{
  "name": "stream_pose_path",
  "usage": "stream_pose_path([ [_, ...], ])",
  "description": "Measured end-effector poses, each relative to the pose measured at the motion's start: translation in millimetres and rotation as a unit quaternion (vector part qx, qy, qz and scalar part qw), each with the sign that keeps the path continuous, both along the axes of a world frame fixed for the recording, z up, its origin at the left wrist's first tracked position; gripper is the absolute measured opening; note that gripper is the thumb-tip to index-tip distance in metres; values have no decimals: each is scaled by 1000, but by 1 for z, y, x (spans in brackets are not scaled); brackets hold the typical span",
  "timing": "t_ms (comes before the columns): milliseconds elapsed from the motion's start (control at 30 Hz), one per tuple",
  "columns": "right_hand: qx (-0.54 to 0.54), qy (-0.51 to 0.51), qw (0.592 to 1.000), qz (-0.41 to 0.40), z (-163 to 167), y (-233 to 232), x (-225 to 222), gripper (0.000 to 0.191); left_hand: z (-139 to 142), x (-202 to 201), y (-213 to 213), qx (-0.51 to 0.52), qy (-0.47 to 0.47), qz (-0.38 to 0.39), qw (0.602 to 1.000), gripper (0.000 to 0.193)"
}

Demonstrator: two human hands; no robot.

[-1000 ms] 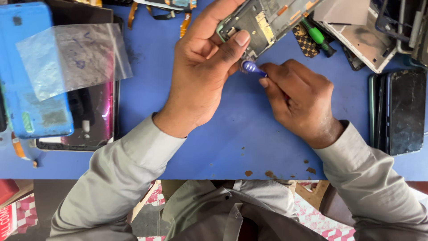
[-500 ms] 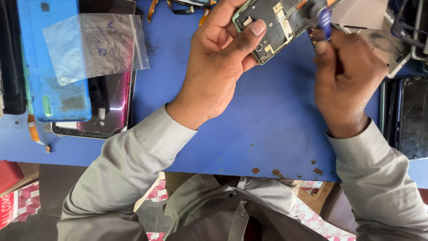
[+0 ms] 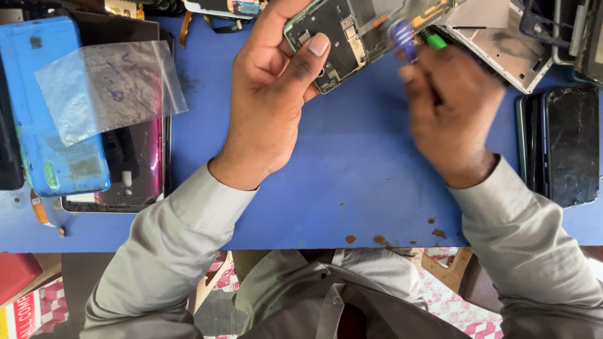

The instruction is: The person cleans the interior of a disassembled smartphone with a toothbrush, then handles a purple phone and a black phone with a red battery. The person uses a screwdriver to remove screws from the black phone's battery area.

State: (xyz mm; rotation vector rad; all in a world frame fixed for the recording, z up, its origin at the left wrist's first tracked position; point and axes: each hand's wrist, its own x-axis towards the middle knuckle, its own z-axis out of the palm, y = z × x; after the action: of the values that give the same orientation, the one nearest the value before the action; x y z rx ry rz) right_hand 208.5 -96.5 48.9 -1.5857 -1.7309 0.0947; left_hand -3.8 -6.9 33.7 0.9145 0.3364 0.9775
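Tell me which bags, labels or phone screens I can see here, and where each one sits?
Clear plastic bag: far left, lying on a blue phone back, rectangular, faint blue marks.
Dark phone screen: right edge, black glass, dusty.
Red and white printed package: bottom left corner, below the table.
Opened phone: top centre, in the left hand.

Opened phone frame, circuitry exposed, tilted above the blue table, small blue tool touching it.

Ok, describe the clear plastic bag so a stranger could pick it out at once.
Start at the blue table and go to its left end, where a bright blue phone back cover lies. The small plastic bag lies flat across the cover's right edge and a dark, pink-edged phone beside it. It is the only see-through thing there, empty-looking, with faint blue pen marks.
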Motion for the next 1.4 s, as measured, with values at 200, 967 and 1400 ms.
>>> stream_pose_path([
  [200,29,-19,999,-7,-2,-2,4,11,1,2,-3,28,51,7,998,33],
  [967,-13,54,998,-25,-6,-3,10,14,-4,3,-3,157,112,35,981,28],
  [1400,74,-13,997,-10,-3,-15,10,20,12,8,-17,176,123,-31,976,34],
])
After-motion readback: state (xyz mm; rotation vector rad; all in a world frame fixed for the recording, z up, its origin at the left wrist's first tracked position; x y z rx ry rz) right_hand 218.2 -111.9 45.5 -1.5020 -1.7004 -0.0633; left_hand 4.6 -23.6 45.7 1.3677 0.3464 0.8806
